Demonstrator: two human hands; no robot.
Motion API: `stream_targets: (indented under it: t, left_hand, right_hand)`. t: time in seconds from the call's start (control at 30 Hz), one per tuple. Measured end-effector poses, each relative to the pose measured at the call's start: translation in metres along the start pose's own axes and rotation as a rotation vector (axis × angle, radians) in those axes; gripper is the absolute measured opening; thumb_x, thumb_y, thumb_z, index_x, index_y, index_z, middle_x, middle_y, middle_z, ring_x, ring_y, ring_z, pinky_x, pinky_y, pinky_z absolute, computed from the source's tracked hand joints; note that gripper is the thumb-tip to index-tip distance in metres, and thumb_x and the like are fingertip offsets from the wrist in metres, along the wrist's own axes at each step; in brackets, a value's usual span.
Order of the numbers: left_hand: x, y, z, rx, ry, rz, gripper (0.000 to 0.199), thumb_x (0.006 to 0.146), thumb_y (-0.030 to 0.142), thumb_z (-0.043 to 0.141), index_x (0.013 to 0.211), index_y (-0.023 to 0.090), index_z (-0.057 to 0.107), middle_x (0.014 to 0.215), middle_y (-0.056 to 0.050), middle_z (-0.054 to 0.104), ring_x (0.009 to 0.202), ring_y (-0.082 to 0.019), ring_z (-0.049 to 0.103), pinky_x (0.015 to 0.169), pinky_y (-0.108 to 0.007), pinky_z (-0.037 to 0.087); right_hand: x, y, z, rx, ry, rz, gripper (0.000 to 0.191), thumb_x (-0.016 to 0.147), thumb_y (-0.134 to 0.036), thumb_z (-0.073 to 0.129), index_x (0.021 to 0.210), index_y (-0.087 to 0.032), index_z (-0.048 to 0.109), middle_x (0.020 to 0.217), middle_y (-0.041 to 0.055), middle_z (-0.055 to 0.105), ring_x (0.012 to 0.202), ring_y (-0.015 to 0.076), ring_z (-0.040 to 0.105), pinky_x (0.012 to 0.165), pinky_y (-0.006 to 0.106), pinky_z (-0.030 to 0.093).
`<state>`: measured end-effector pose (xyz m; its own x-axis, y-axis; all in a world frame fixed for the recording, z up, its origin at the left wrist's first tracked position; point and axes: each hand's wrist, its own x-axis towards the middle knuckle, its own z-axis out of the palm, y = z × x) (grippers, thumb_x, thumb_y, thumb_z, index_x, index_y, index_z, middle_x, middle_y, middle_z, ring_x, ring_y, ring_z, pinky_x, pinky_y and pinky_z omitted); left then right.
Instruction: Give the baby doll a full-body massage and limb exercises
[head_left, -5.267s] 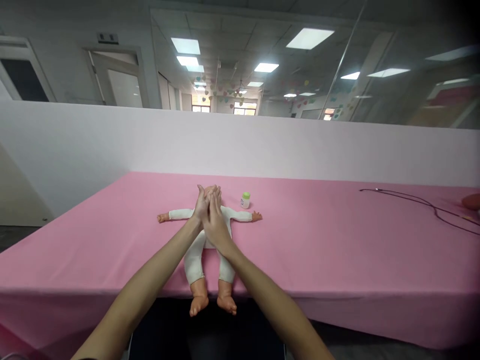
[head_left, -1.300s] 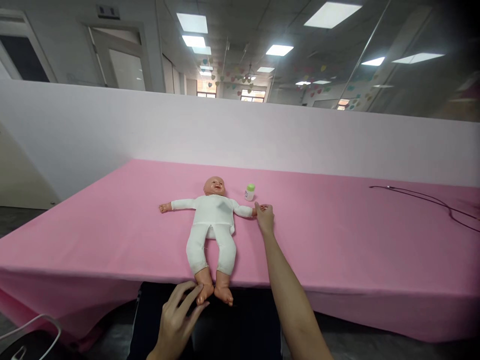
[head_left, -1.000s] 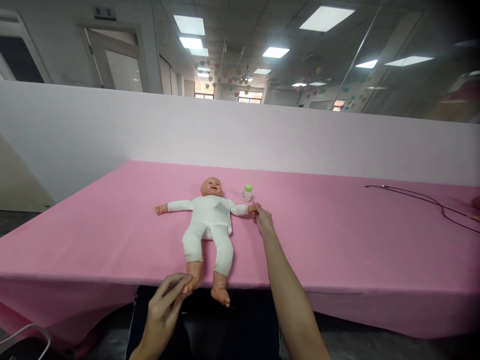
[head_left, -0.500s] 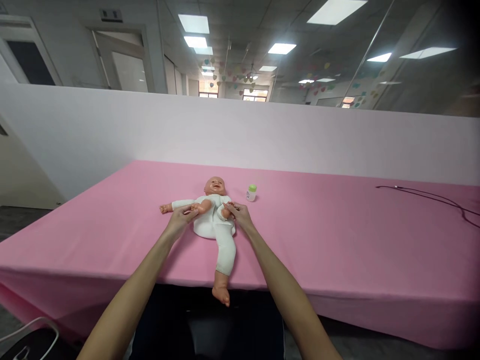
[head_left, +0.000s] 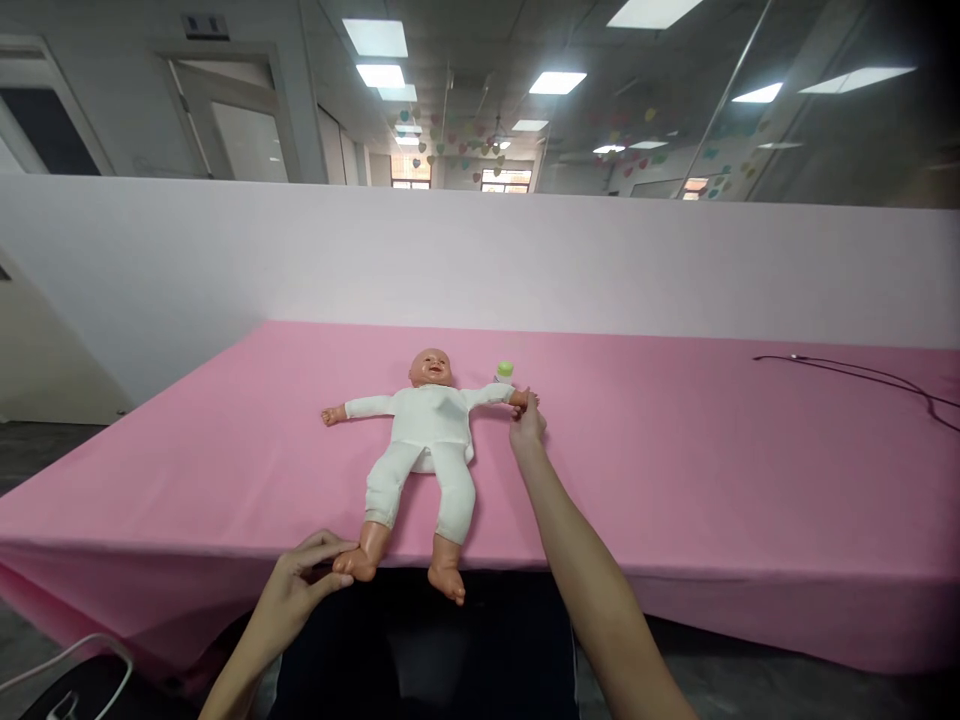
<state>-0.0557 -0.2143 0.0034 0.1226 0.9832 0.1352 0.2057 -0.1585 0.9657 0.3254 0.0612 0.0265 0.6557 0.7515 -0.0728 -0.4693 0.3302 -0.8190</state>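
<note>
And the bent leg swings back down, the doll's arm out straight again! The doll (head_left: 432,420) lies face-up on the pink cloth (head_left: 660,460), feet past the near edge at six o'clock. At seven, the left hand (head_left: 296,590) has the toes pinched between thumb and fingers, barely parted. At three, the right hand (head_left: 529,428) closes around the doll's little hand. Green-lidded jar (head_left: 505,370) at two, partly hidden; dark cable (head_left: 862,373) far out at three.

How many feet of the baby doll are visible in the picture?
2: one foot pinched by the left hand, the other foot untouched, at the front edge of the pink tablecloth.
</note>
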Motion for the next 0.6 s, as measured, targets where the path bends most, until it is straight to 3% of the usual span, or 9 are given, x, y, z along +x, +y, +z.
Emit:
stream_targets:
  t: [0.1, 0.23, 0.33, 0.4, 0.5, 0.6]
  left_hand:
    - [0.021, 0.011, 0.002, -0.064, 0.108, 0.047, 0.029, 0.078, 0.040, 0.085, 0.100, 0.022, 0.086, 0.092, -0.007, 0.072, 0.088, -0.024, 0.067, 0.079, -0.032, 0.053]
    - [0.086, 0.034, 0.015, -0.146, 0.264, 0.109, 0.035, 0.079, 0.041, 0.085, 0.108, 0.021, 0.084, 0.109, -0.009, 0.077, 0.104, -0.029, 0.070, 0.091, -0.036, 0.053]
    - [0.138, 0.042, 0.033, -0.257, 0.194, 0.103, 0.043, 0.077, 0.045, 0.085, 0.110, 0.017, 0.082, 0.116, -0.013, 0.078, 0.111, -0.032, 0.070, 0.099, -0.041, 0.052]
    - [0.159, 0.043, 0.044, -0.325, 0.181, 0.089, 0.047, 0.072, 0.048, 0.087, 0.105, 0.014, 0.083, 0.112, -0.015, 0.079, 0.110, -0.034, 0.070, 0.099, -0.044, 0.052]
    - [0.156, 0.040, 0.050, -0.318, 0.202, 0.089, 0.047, 0.073, 0.048, 0.086, 0.106, 0.015, 0.082, 0.114, -0.015, 0.078, 0.110, -0.033, 0.070, 0.099, -0.044, 0.052]
    - [0.115, 0.033, 0.040, -0.204, 0.232, 0.115, 0.040, 0.078, 0.043, 0.084, 0.110, 0.019, 0.082, 0.114, -0.012, 0.077, 0.108, -0.030, 0.069, 0.095, -0.038, 0.052]
  right_hand:
    - [-0.016, -0.005, 0.011, 0.046, -0.287, 0.037, 0.040, 0.072, -0.051, 0.089, 0.077, -0.021, 0.064, 0.060, -0.0080, 0.051, 0.047, 0.0055, 0.035, 0.040, 0.020, 0.032]
    - [-0.046, -0.004, 0.019, -0.156, -0.664, 0.035, 0.044, 0.068, -0.056, 0.091, 0.078, -0.017, 0.073, 0.060, -0.0056, 0.053, 0.047, 0.0051, 0.034, 0.040, 0.020, 0.027]
    - [-0.065, 0.001, 0.021, -0.360, -0.854, -0.001, 0.044, 0.073, -0.057, 0.088, 0.069, -0.016, 0.071, 0.058, -0.0038, 0.053, 0.050, 0.0072, 0.040, 0.044, 0.022, 0.029]
    - [-0.073, 0.003, 0.022, -0.420, -0.909, -0.027, 0.045, 0.074, -0.057, 0.087, 0.066, -0.016, 0.069, 0.059, -0.0031, 0.054, 0.051, 0.0083, 0.042, 0.046, 0.024, 0.031]
    - [-0.070, 0.003, 0.023, -0.385, -0.763, -0.085, 0.047, 0.073, -0.060, 0.086, 0.065, -0.018, 0.067, 0.056, -0.0042, 0.052, 0.051, 0.0092, 0.042, 0.047, 0.025, 0.032]
    - [-0.049, 0.003, 0.019, -0.259, -0.355, -0.139, 0.049, 0.075, -0.064, 0.081, 0.065, -0.020, 0.062, 0.054, -0.0057, 0.049, 0.051, 0.0101, 0.041, 0.049, 0.026, 0.036]
